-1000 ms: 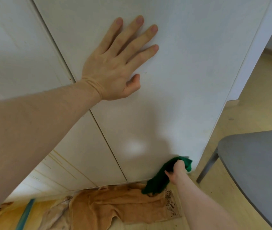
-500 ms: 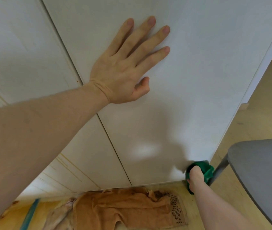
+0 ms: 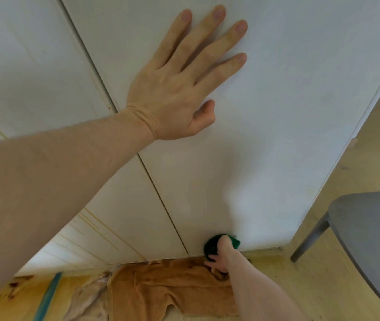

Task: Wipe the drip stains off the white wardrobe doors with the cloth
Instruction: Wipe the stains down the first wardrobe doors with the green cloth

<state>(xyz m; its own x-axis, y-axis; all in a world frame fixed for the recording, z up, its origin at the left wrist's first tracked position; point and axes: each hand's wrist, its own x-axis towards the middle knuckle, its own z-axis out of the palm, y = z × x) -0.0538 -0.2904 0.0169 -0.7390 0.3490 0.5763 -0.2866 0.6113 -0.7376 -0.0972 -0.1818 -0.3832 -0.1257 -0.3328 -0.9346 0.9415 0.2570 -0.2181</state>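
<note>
Wardrobe door (image 3: 277, 112): left hand (image 3: 172, 96) flat, splayed; right hand (image 3: 221, 253) grasping green cloth (image 3: 211, 246) (bottom edge).

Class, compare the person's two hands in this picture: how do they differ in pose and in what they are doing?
The left hand lies flat with fingers spread on the wardrobe door; the right hand is curled round the green cloth. The left is high on the door, the right at its bottom edge. The left holds nothing. Both are at the same door.

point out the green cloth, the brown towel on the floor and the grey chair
green cloth (image 3: 211, 245), head view, on the bunched fabric left of the knuckles
brown towel (image 3: 161, 286), head view, on its middle folds
grey chair (image 3: 369, 228), head view, on the seat
</note>
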